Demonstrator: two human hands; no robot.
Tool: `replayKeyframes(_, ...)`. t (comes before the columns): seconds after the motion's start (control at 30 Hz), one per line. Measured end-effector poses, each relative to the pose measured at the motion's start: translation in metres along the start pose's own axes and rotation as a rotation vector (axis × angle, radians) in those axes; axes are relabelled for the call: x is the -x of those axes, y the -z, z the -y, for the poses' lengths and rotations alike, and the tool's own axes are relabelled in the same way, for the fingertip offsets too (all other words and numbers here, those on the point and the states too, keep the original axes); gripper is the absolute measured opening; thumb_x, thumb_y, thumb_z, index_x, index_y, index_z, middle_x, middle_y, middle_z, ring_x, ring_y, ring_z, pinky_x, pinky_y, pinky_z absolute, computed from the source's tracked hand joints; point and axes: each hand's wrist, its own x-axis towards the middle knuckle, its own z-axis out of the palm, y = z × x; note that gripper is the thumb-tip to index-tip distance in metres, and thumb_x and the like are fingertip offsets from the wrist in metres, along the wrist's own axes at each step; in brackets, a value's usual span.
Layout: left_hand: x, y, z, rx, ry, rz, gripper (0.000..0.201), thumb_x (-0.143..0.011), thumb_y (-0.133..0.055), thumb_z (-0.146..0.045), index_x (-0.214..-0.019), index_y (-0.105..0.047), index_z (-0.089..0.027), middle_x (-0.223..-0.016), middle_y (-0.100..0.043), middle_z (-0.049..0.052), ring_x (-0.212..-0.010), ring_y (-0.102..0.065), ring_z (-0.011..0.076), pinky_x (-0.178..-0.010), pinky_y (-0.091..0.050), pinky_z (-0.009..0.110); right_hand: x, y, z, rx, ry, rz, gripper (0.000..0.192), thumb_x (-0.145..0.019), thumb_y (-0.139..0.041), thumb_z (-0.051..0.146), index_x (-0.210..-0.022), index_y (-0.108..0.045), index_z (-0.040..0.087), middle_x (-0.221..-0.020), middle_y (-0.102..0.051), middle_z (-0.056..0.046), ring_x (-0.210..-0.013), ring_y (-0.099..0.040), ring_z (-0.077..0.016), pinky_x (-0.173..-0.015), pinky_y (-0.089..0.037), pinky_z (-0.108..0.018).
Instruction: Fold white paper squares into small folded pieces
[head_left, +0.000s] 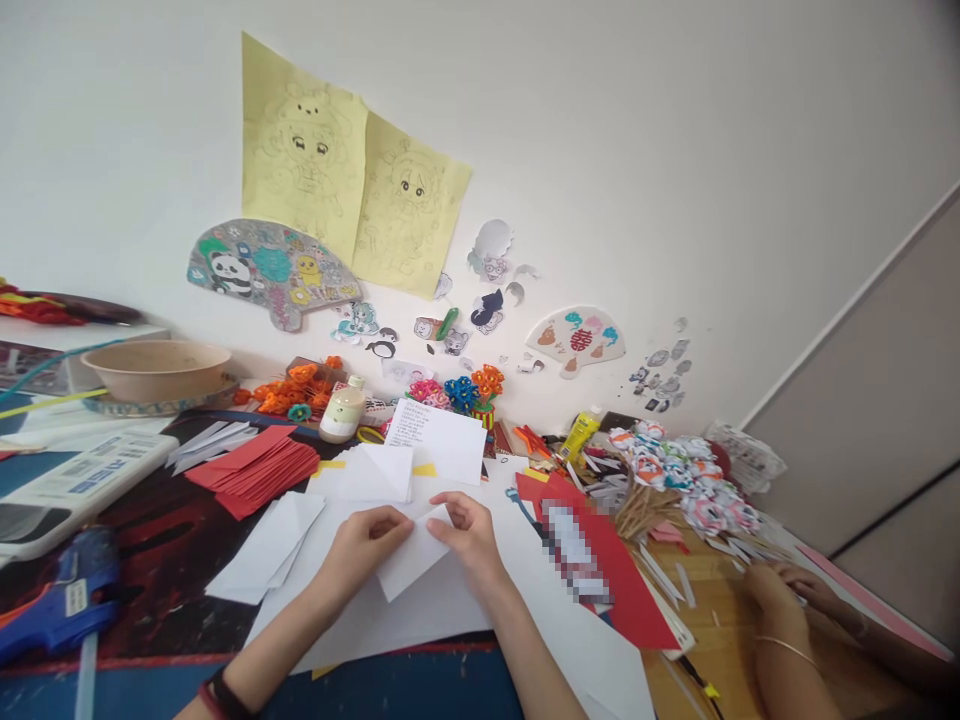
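Head view: both my hands on a white paper piece (pixel 409 560) mid-table, on top of bigger white sheets (pixel 450 600). Left hand (pixel 367 540) pinches its left edge, fingers curled shut; right hand (pixel 469 530) pinches the top corner, pressing a fold. Piece looks partly folded, a crease or two in, shape not finished. Folded white pieces (pixel 367 470) and a red paper stack (pixel 255 465) sit behind. Another person's hand (pixel 780 590) rests far right, near the paper flower bunch (pixel 679 475).
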Motion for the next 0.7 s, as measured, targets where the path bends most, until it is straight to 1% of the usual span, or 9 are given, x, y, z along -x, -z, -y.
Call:
replayKeyframes(0.1,-0.001,0.001,0.002,-0.048,-0.005,0.029,0.037,-0.077,-0.049,-0.048,-0.074,-0.066,-0.015,-0.071,-0.067,0.003,-0.068,-0.056,0.0192,-0.058,-0.036,0.024,0.000,0.003,0.001,0.006,-0.006,-0.022,0.029,-0.061,-0.078,0.030,-0.085,-0.068,0.017,-0.071,-0.062,-0.001,-0.070,-0.055,-0.0169,-0.063,-0.041,-0.026)
replayKeyframes(0.23,0.000,0.003,0.001,-0.192,-0.070,-0.038,0.034,-0.077,-0.050,-0.045,-0.066,-0.062,-0.016,-0.061,-0.063,0.000,-0.060,-0.053,0.0164,-0.055,-0.033,0.024,0.002,0.002,0.006,-0.006,-0.088,0.063,0.029,-0.062,-0.076,0.035,-0.082,-0.070,0.015,-0.068,-0.063,-0.002,-0.072,-0.058,-0.0196,-0.065,-0.043,-0.029)
replayKeyframes(0.33,0.002,0.002,-0.001,-0.232,-0.096,-0.027,0.031,-0.078,-0.050,-0.043,-0.065,-0.061,-0.017,-0.060,-0.062,0.000,-0.059,-0.052,0.0158,-0.055,-0.033,0.023,0.003,0.000,0.008,-0.005,-0.149,0.095,0.027,-0.064,-0.074,0.037,-0.073,-0.069,0.013,-0.065,-0.063,-0.002,-0.065,-0.057,-0.0179,-0.061,-0.042,-0.028)
replayKeyframes(0.4,0.003,0.001,-0.003,-0.234,-0.103,-0.006,0.030,-0.078,-0.049,-0.042,-0.066,-0.062,-0.017,-0.061,-0.063,0.000,-0.059,-0.053,0.0158,-0.055,-0.033,0.023,0.003,0.000,0.006,0.016,-0.163,0.092,0.027,-0.064,-0.074,0.038,-0.068,-0.068,0.013,-0.061,-0.061,-0.001,-0.058,-0.054,-0.0148,-0.057,-0.040,-0.026)
replayKeyframes(0.53,0.005,-0.001,-0.005,-0.210,-0.104,0.026,0.029,-0.079,-0.048,-0.040,-0.066,-0.062,-0.017,-0.062,-0.064,0.000,-0.061,-0.054,0.0165,-0.056,-0.035,0.024,0.002,0.001,0.001,0.016,-0.157,0.078,0.026,-0.065,-0.073,0.038,-0.065,-0.066,0.013,-0.061,-0.061,-0.001,-0.055,-0.052,-0.0135,-0.054,-0.038,-0.024)
replayKeyframes(0.63,0.005,-0.002,-0.006,-0.134,-0.094,0.037,0.030,-0.079,-0.048,-0.042,-0.072,-0.064,-0.017,-0.068,-0.066,0.001,-0.066,-0.056,0.0181,-0.059,-0.037,0.024,0.001,0.002,-0.002,0.019,-0.124,0.033,0.026,-0.065,-0.073,0.037,-0.060,-0.063,0.013,-0.056,-0.057,0.001,-0.051,-0.048,-0.0115,-0.051,-0.034,-0.023)
replayKeyframes(0.7,0.003,-0.001,-0.004,-0.071,-0.073,0.019,0.031,-0.079,-0.049,-0.044,-0.076,-0.064,-0.017,-0.071,-0.067,0.002,-0.071,-0.057,0.0191,-0.062,-0.038,0.024,-0.001,0.003,-0.004,0.028,-0.095,-0.009,0.026,-0.066,-0.072,0.037,-0.060,-0.063,0.013,-0.053,-0.054,0.002,-0.050,-0.046,-0.0105,-0.049,-0.031,-0.022)
